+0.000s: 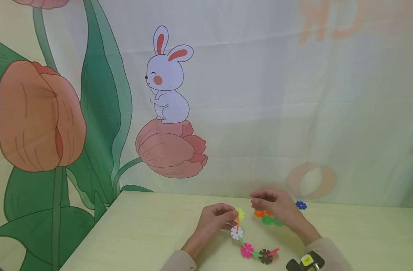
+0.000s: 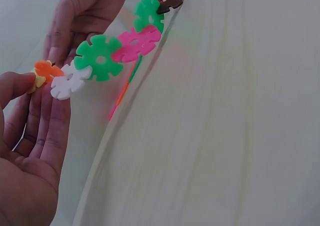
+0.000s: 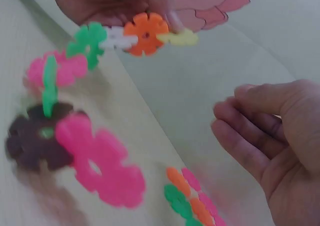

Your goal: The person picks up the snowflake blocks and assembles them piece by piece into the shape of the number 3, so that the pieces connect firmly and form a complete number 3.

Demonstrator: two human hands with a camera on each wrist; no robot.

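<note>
My left hand point(image 1: 217, 219) pinches a yellow snowflake disc point(image 1: 240, 213) at one end of a chain of plastic snowflake discs. From there the chain runs through an orange disc point(image 3: 136, 33), a white disc point(image 2: 75, 83), a green disc point(image 2: 90, 53), a pink disc point(image 2: 132, 48), another green disc point(image 2: 142, 13) and a brown disc point(image 1: 265, 259). A pink disc point(image 3: 117, 186) forms its other end. My right hand point(image 1: 277, 205) hovers over the loose discs, apart from the chain. Its fingers bend loosely, with nothing between them in the right wrist view.
Below my right hand, loose orange point(image 1: 259, 213), green point(image 1: 267, 220) and pink point(image 3: 191, 178) discs lie close together on the pale table point(image 1: 138, 229). A blue disc point(image 1: 299, 206) lies near the back edge. Behind stands a printed cloth point(image 1: 240, 113) with a rabbit and tulips.
</note>
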